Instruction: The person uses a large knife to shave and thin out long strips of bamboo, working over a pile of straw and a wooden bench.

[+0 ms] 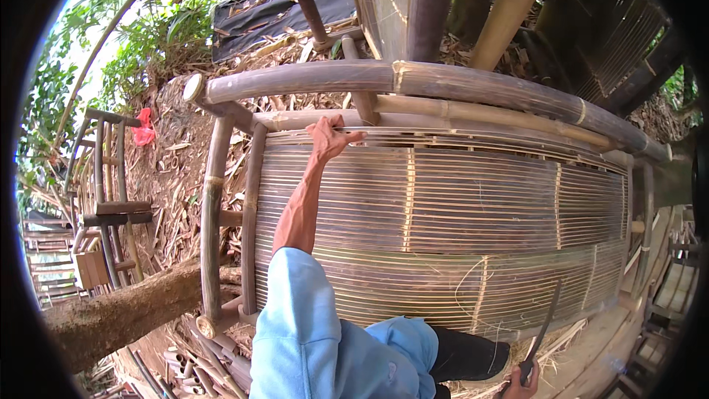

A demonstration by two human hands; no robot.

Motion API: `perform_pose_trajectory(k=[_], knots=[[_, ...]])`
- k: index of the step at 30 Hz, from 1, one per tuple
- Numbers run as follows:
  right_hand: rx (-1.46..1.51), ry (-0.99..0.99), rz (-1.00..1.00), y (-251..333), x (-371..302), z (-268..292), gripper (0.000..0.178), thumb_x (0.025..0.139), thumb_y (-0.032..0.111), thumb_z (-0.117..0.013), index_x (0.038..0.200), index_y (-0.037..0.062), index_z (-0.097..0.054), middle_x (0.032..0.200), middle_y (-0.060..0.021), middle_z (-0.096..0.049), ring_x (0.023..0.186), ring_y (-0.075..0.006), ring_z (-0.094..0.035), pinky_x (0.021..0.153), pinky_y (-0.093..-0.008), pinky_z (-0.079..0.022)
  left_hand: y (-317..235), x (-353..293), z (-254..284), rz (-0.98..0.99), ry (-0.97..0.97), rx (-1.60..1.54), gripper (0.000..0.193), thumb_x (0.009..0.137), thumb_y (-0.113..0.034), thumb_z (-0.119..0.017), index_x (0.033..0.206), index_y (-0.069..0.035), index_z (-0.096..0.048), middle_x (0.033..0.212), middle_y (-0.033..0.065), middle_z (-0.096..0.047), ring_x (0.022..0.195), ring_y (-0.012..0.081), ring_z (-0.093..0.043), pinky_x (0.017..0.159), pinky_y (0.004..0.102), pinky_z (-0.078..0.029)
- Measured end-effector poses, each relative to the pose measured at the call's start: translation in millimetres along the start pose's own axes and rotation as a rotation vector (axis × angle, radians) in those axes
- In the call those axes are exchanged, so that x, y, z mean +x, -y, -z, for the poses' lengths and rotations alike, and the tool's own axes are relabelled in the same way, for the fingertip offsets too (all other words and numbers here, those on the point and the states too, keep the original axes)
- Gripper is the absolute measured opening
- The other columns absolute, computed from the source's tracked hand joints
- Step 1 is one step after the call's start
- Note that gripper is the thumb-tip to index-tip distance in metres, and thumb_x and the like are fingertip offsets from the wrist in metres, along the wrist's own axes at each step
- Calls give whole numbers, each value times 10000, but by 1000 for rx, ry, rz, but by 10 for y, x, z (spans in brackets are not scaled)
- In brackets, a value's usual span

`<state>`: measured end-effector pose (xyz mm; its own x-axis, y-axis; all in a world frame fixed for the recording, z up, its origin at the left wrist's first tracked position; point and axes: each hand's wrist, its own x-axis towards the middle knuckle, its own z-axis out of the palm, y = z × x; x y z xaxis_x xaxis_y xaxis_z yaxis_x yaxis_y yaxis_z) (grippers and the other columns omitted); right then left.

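My left hand [330,138] reaches across a bamboo bench to the far edge of its slatted seat [484,210]. Its fingers are curled at a thin bamboo strip [443,133] that runs along that edge, with one digit pointing right. The fingertips' exact contact is partly hidden. Low on the right, my right hand [521,384] is closed around the dark handle of a machete [548,318]. The long narrow blade points up and away, over the near edge of the seat. Pale cross bindings show between the seat's slats.
A thick bamboo rail [480,85] runs along the bench's far side, with posts at the left end. A tree trunk [125,314] lies at lower left. Another bamboo frame [111,177], a red plastic bag [144,127] and a black sheet [284,18] stand around the leaf-littered ground.
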<state>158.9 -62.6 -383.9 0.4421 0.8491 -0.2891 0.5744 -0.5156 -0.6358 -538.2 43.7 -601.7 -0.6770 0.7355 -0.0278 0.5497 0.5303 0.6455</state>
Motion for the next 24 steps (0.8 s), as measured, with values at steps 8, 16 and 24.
perform_pose_trajectory(k=[8,16,24], knots=[[65,-38,-45,-211,-103,-43,475,819,5,-736,1281,29,-627,907,-60,-667,589,-102,-522,490,-249,-394,-29,181,-283,-151,-224,129,744,605,-656,-844,1049,-78,-694,1093,139,-635,1148,303,-520,1012,502,-301],[212,-167,-156,-354,-138,79,474,814,164,-828,1216,-9,-646,801,-13,-639,634,-83,-552,556,-254,-441,-124,-593,-1228,-299,-328,394,696,882,-626,-653,1306,-77,-602,1079,184,-583,1075,373,-510,917,549,-374],[459,-478,-525,-1899,-698,383,246,798,182,-809,867,37,-622,680,44,-536,604,-80,-460,550,-279,-389,-2339,-2335,-2362,-955,67,-13,286,900,-314,-737,1103,-123,-670,912,44,-575,964,249,-521,875,516,-348]])
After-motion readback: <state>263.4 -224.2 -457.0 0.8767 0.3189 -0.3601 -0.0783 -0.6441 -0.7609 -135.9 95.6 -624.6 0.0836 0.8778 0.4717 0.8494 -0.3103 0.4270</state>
